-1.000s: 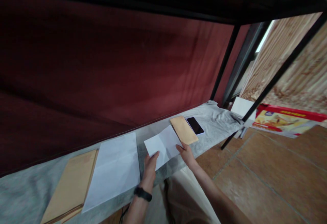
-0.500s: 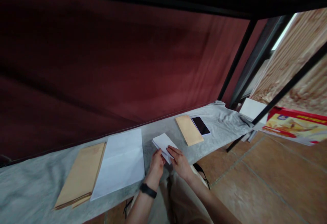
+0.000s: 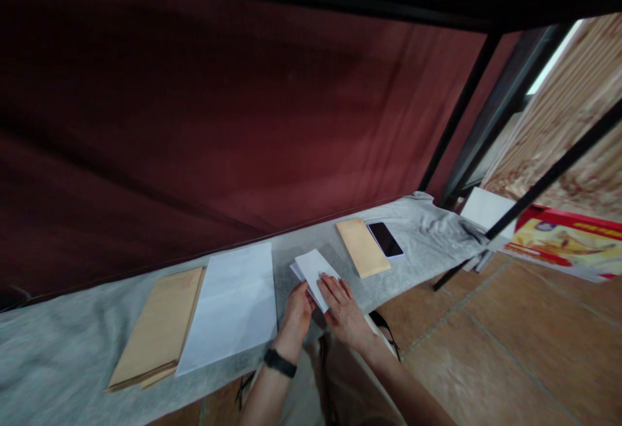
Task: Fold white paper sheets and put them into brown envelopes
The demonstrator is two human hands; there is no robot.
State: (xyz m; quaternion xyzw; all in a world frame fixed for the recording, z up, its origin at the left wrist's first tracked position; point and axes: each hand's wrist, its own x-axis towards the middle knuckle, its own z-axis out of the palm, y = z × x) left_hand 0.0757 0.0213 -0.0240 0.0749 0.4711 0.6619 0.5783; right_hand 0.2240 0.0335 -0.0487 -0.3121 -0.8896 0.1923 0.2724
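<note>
A folded sheet of white paper (image 3: 313, 269) lies in front of me on the grey cloth, its layers standing slightly apart at the left side. My left hand (image 3: 299, 305) is closed, pinching the paper's near left edge between thumb and fingers. On top of the paper, my right hand (image 3: 341, 304) rests with its fingers stretched out flat. Left of my hands is a larger stack of white paper (image 3: 233, 306) with a faint crease across it. Beyond my right hand lies a single brown envelope (image 3: 363, 248), with a phone (image 3: 385, 239) beside it.
A pile of brown envelopes (image 3: 158, 329) sits left of the white stack. Grey cloth (image 3: 63, 348) covers the narrow bench. A dark red panel (image 3: 218, 121) rises behind it. Black metal bars (image 3: 459, 111) stand at the right, near a red and yellow box (image 3: 568, 244) on the tiled floor.
The right hand's fingers have spread flatter over the folded paper. The paper's top layer has shifted slightly to the right, showing more of the layer beneath at the left.
</note>
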